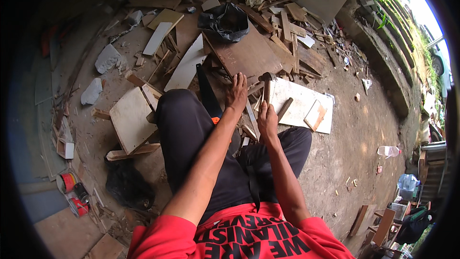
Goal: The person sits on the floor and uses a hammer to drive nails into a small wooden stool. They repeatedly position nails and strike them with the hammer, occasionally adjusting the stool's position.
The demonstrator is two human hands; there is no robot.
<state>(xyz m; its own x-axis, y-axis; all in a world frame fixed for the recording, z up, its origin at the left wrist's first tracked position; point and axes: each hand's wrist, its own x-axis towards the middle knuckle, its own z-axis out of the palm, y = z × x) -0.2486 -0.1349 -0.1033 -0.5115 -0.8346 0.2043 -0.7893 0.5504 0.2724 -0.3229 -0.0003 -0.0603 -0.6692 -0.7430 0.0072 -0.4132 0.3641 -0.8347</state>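
My right hand (268,123) is closed round the handle of a hammer (267,91), its head up, in front of my folded legs. To its left, my left hand (236,93) reaches to the near edge of a brown wooden board (244,50), fingers stretched out and close together. Whether anything lies under those fingertips is hidden. Beside my left knee a handsaw (206,88) with a dark blade and orange handle leans, partly covered by my forearm. Right of the hammer lies a white panel (302,100) with wooden offcuts on it.
A black plastic bag (225,21) sits on the boards ahead, among scattered scrap wood. White lumps (109,58) and a pale wooden panel (133,120) lie to the left. A clear bottle (388,151) lies at right, near a low concrete ledge (383,60).
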